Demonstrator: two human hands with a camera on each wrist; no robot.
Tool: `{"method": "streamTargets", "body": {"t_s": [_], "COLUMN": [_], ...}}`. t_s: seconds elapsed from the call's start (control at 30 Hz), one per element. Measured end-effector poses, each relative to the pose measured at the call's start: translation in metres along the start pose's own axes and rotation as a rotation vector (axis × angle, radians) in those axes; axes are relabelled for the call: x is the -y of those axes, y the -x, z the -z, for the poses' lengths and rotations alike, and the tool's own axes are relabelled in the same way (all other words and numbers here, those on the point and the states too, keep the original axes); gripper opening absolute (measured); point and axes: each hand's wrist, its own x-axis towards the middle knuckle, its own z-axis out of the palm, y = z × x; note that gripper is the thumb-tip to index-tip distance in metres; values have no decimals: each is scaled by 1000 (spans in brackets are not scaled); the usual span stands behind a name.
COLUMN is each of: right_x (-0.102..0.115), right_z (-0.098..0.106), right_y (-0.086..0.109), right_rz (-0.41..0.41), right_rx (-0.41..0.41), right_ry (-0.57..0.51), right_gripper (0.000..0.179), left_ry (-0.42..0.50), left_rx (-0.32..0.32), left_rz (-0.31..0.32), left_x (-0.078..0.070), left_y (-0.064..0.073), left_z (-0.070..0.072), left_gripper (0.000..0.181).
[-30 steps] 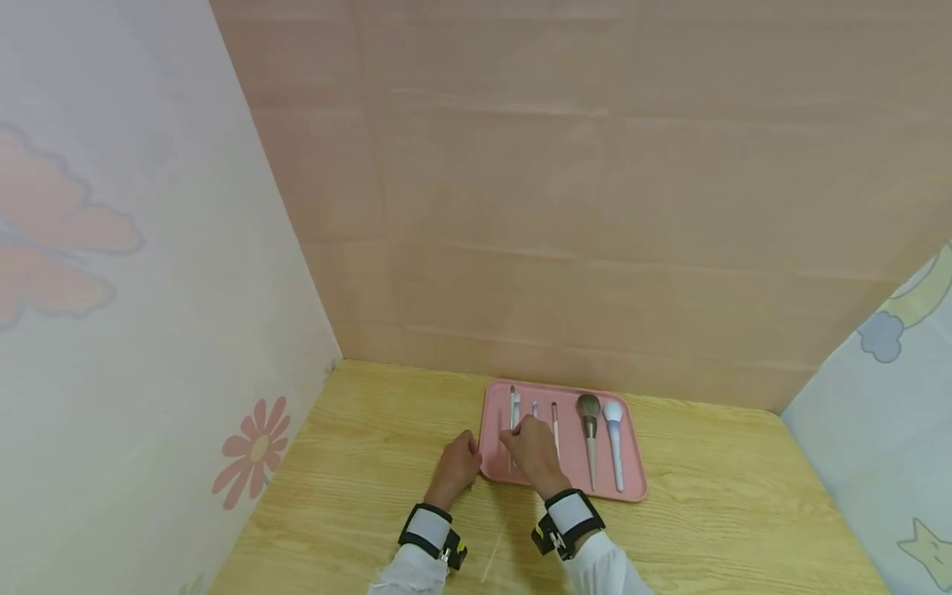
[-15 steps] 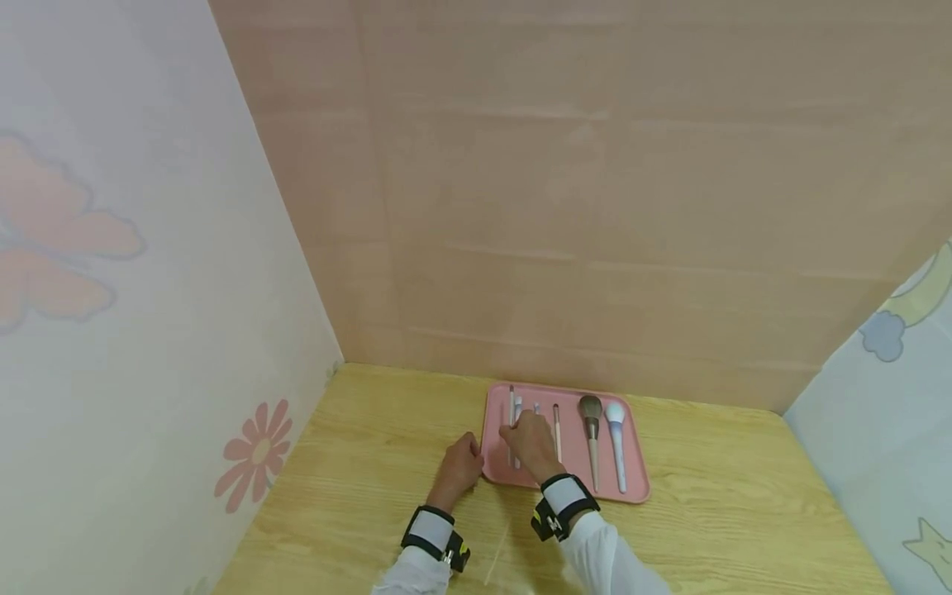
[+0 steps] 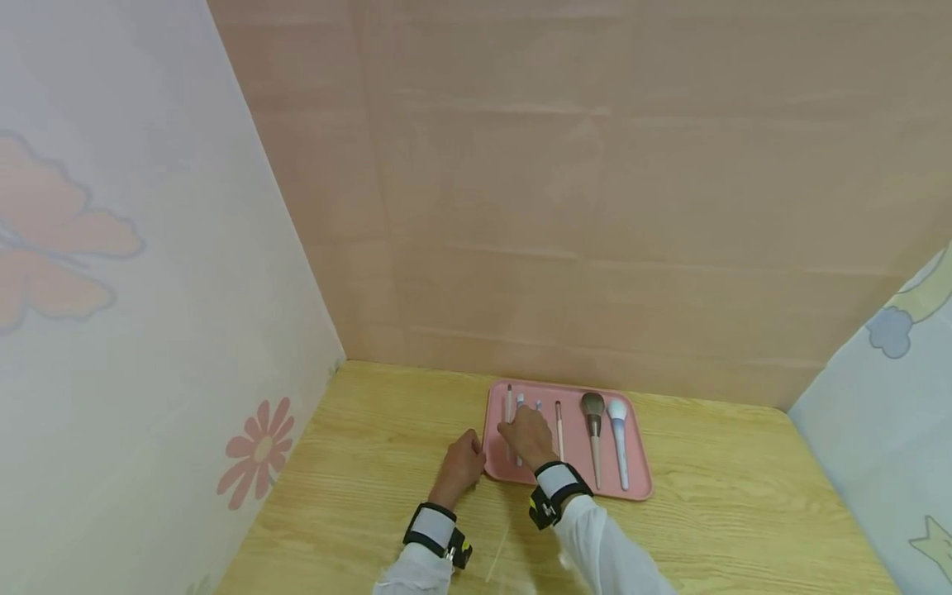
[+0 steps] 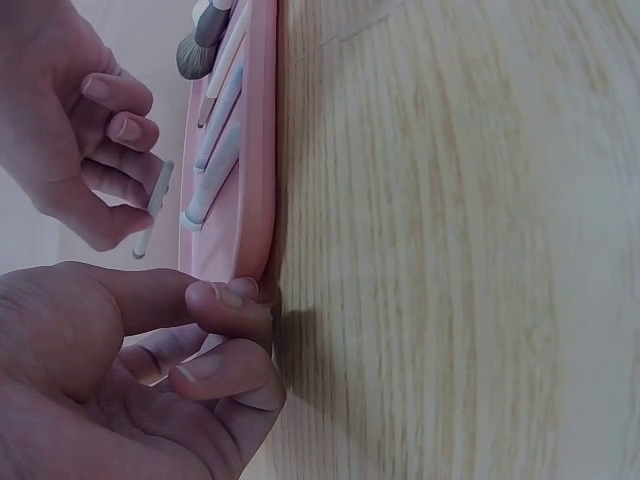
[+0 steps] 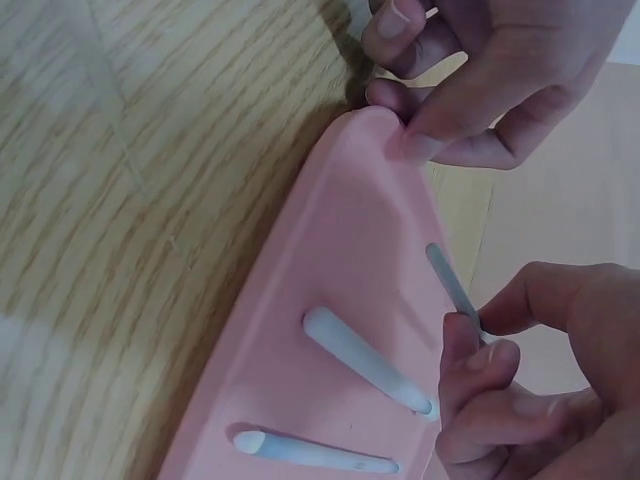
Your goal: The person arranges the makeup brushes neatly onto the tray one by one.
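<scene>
At the near left corner of the pink tray (image 3: 576, 454), my left hand (image 3: 459, 467) pinches the rim between thumb and fingers. My right hand (image 3: 530, 435) is over the tray's left part, holding a slim makeup brush (image 5: 452, 280) between thumb and fingertips. In the head view this brush points away from me, its dark tip near the far rim. Right beside it lies a pale brush (image 3: 520, 400), partly hidden by the right hand. A short bluish brush (image 3: 539, 405) shows just past the knuckles.
Farther right on the tray lie a slim dark-tipped brush (image 3: 560, 430), a large brown-bristled brush (image 3: 593, 405) and a white fluffy brush (image 3: 618, 421). The tray rests on a wood-grain table (image 3: 729, 487), with a patterned wall (image 3: 149, 330) at the left.
The slim brush in my right hand has shifted slightly left, widening the space between it and the pale brush. My left hand has stayed at the tray corner.
</scene>
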Motion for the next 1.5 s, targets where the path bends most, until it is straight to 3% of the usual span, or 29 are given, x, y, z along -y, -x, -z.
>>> {"method": "streamTargets", "body": {"t_s": [0.17, 0.47, 1.33, 1.5], "right_x": [2, 4, 11, 13], "right_z": [-5, -12, -18, -18], "right_y": [-6, -15, -16, -15], "right_rz": [-14, -7, -37, -18], "right_rx": [-13, -35, 5, -25], "right_ry": [46, 103, 154, 174], "right_gripper": [32, 30, 19, 18], "left_ry": [14, 37, 29, 18], "left_rx": [-1, -21, 8, -2], "left_rz": [2, -55, -26, -34], "left_x": [-1, 1, -3, -3], "left_y": [0, 2, 2, 3], "left_z": [1, 1, 2, 2], "left_gripper": [4, 3, 3, 3]}}
